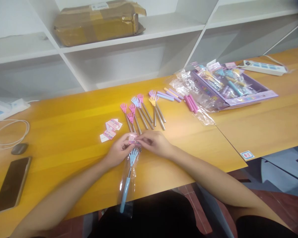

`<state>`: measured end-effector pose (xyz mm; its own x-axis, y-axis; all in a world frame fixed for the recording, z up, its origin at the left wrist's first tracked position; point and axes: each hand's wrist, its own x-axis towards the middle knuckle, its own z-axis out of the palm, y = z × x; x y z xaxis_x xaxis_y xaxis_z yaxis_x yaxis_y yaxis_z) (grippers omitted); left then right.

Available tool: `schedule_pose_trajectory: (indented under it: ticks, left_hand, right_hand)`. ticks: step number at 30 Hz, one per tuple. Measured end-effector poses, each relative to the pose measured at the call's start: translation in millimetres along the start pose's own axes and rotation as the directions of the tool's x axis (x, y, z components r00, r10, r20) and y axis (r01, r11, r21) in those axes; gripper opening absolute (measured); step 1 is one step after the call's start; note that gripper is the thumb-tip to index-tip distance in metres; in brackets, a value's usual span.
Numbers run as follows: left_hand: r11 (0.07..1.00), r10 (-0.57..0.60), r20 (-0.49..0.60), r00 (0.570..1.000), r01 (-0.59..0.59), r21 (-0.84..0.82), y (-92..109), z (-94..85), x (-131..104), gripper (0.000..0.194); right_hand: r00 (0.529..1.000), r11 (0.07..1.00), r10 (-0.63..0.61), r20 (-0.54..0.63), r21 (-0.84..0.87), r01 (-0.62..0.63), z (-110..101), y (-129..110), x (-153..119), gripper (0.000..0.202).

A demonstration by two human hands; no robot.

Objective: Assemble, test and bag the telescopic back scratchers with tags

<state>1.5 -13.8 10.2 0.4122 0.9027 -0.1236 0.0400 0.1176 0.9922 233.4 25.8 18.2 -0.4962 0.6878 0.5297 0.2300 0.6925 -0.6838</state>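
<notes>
A blue hand-shaped scratcher (pixel 132 158) with a blue handle lies in a clear plastic bag at the table's front edge, its handle end past the edge. My left hand (pixel 118 149) pinches a small pink card (pixel 132 138) at the bag's top. On the card's right side, the fingers of my right hand (pixel 154 142) are pressed together on it. Just beyond my hands lie several scratchers with metal rods and pink, blue, purple or yellow heads, such as a yellow one (pixel 152 100). Left of them is a small pile of printed cards (pixel 112 124).
Loose handles (pixel 166 96) and pink handles (pixel 190 103) lie near a purple box (pixel 253 98) of bagged scratchers. A phone (pixel 12 184), a mouse (pixel 19 148) and a cable are at left. Power strips sit at both sides. A cardboard box (pixel 96 24) is on the shelf behind.
</notes>
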Motion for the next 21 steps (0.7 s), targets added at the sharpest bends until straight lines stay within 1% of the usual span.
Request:
schedule_pose_trajectory:
  ticks: [4,8,12,15,18,21]
  left_hand:
    - [1.0,0.023,0.01,1.0,-0.023,-0.015,1.8,0.9,-2.1,0.047]
    - [1.0,0.018,0.006,1.0,-0.018,-0.003,3.5,1.6,-3.3,0.048]
    - [1.0,0.01,0.016,1.0,-0.01,-0.001,2.4,1.2,-3.2,0.04]
    - [0.999,0.019,0.023,1.0,-0.019,-0.029,1.4,0.6,-2.2,0.039]
    - [0.999,0.029,-0.021,0.999,-0.03,-0.041,2.7,-0.3,0.3,0.04]
    - [0.998,0.046,-0.097,0.994,-0.049,-0.036,5.3,-1.6,3.5,0.033]
  right_hand:
    - [1.0,0.999,0.015,0.014,0.046,-0.016,-1.5,-3.3,1.3,0.019]
    - [1.0,0.997,-0.019,0.023,0.069,0.018,-4.5,-6.7,1.8,0.016]
    - [0.997,0.997,-0.072,0.02,0.015,0.071,-5.7,-5.4,1.7,0.016]
    - [0.992,0.992,-0.112,0.059,-0.043,0.115,-7.5,-2.9,2.2,0.018]
    - [0.972,0.973,-0.194,0.13,-0.105,0.208,-9.2,-1.2,3.0,0.017]
    - [0.959,0.946,-0.235,0.158,-0.19,0.263,-8.9,-0.2,2.7,0.017]
